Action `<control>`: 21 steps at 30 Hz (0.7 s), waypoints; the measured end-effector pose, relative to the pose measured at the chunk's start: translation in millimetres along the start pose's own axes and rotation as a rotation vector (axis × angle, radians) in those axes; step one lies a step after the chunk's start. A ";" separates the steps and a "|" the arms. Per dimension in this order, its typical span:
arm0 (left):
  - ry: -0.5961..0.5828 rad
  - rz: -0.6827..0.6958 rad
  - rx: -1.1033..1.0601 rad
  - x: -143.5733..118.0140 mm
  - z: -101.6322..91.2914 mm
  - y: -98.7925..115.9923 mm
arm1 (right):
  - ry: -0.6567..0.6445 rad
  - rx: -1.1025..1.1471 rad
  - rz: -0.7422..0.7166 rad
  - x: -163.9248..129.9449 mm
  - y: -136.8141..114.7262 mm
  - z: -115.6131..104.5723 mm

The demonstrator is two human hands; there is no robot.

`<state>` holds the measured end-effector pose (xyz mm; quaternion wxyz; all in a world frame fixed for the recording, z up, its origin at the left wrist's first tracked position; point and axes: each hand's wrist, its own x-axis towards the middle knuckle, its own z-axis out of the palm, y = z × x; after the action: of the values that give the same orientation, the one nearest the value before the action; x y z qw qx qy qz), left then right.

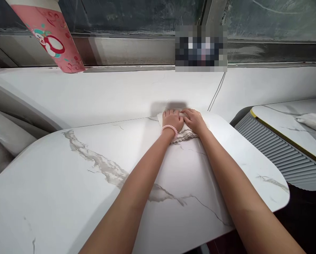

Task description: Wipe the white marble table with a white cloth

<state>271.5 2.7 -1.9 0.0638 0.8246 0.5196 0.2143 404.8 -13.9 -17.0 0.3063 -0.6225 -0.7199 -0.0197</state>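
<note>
A crumpled white cloth (187,134) with a ruffled edge lies on the far part of a white marbled table (68,183), close to the wall. Pressing it down from above, my left hand (173,120) has its fingers over the cloth and pointing at the wall; a pink coiled band (170,129) circles that wrist. Right beside it, my right hand (193,120) also holds the cloth, its fingers reaching left toward the left hand. Parts of the cloth under both palms are hidden.
A pink patterned cup-shaped thing (50,38) shows at the upper left by the window frame (126,51). At right stands a second marbled surface (287,123) with a ribbed grey side and a whitish cloth (314,122). Pale fabric (10,134) is at left. Thin cords (216,91) run down the wall.
</note>
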 end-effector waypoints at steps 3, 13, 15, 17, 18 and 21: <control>0.001 0.007 0.004 5.5 1.7 -2.3 | 0.008 -0.003 -0.005 4.7 2.2 2.3; -0.003 -0.028 0.029 -22.6 -3.3 4.5 | -0.044 -0.053 -0.043 -18.5 -11.8 -6.1; -0.006 -0.029 0.030 -36.0 -7.2 6.1 | -0.056 -0.058 -0.073 -30.1 -16.4 -9.0; -0.012 -0.014 0.030 -50.2 -11.5 7.3 | -0.070 -0.066 -0.072 -42.9 -21.9 -12.5; -0.016 -0.003 0.029 -57.5 -13.8 7.9 | -0.079 -0.071 -0.062 -49.4 -25.3 -14.3; -0.014 0.020 0.028 -80.6 -21.5 9.5 | -0.095 -0.088 -0.039 -69.7 -37.7 -19.7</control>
<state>240.7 -75.4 -2.5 0.0538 0.8321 0.5136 0.2021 381.3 -92.1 -20.2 0.2438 -0.6215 -0.7440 -0.0276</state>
